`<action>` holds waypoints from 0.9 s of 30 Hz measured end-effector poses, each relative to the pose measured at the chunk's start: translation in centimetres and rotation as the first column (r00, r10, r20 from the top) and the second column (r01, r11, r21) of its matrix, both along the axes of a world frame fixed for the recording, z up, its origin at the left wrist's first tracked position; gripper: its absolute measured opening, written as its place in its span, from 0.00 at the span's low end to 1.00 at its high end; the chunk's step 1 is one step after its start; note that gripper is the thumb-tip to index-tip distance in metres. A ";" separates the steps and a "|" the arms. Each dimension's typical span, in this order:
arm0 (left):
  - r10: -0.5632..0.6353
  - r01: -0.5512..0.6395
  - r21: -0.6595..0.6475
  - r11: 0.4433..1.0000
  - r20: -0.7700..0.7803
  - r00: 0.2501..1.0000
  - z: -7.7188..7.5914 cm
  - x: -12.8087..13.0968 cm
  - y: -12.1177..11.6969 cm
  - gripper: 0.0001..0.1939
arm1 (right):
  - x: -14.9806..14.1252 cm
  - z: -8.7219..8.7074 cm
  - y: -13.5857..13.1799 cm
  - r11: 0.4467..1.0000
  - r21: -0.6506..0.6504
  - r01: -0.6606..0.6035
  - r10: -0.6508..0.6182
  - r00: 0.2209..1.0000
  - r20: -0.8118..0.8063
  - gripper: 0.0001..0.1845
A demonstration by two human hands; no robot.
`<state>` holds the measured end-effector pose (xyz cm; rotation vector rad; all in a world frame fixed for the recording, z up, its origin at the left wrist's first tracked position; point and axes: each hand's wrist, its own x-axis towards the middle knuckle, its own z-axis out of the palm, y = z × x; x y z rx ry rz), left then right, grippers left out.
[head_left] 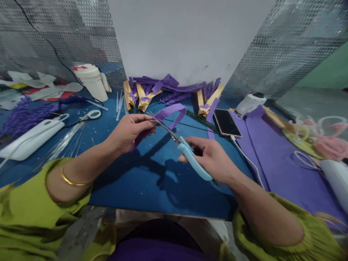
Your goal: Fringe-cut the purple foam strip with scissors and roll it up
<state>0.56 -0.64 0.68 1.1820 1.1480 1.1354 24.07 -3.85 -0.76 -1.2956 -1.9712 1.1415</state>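
Purple strip [164,111], a single piece, arches above the blue tabletop [130,185] between our two hands. Our left hand [133,132] has it pinched between closed fingers [146,125], with one end hanging below them. Our right hand [212,156] has its fingers wrapped about the light blue handles of one pair of scissors [190,157]; the blades point up and to the left, crossing in front of the strip just beside our left fingers, and we cannot tell whether they touch it. One gold bangle [74,183] circles our left forearm. Beyond our hands we count three flower bundles [143,102] in tan wrappers, two toward the left and one toward the right. Between them lies a purple stack [187,87], its layers too close to count, with one purple bow [166,82] on it. Near the right-hand bundle lies one phone [227,122], with one white cable [248,159] plugged in. Off to the left stands one white lidded cup [94,83].
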 end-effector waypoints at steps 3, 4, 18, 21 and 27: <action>-0.004 0.004 -0.002 1.000 0.018 1.000 0.0 0.0 0.0 0.04 | 0.0 0.0 -0.1 1.000 -0.017 -0.007 0.007 1.000 -0.016 0.18; -0.007 0.007 -0.003 1.000 0.025 1.000 -0.1 0.0 0.1 0.04 | 0.0 0.0 -0.2 1.000 -0.020 -0.011 0.010 1.000 -0.022 0.17; -0.031 0.032 -0.019 0.999 0.064 0.997 0.0 -0.2 0.1 0.04 | -0.1 0.1 -0.2 0.999 -0.013 -0.032 0.032 0.999 -0.028 0.13; -0.030 0.031 -0.017 0.999 0.064 0.998 0.1 -0.2 0.2 0.05 | 0.0 0.1 -0.2 0.999 -0.013 -0.030 0.030 0.999 -0.024 0.12; -0.037 0.038 -0.022 0.999 0.079 0.996 -0.1 -0.3 0.3 0.05 | 0.0 0.0 -0.2 0.999 -0.026 -0.043 0.042 0.998 -0.048 0.13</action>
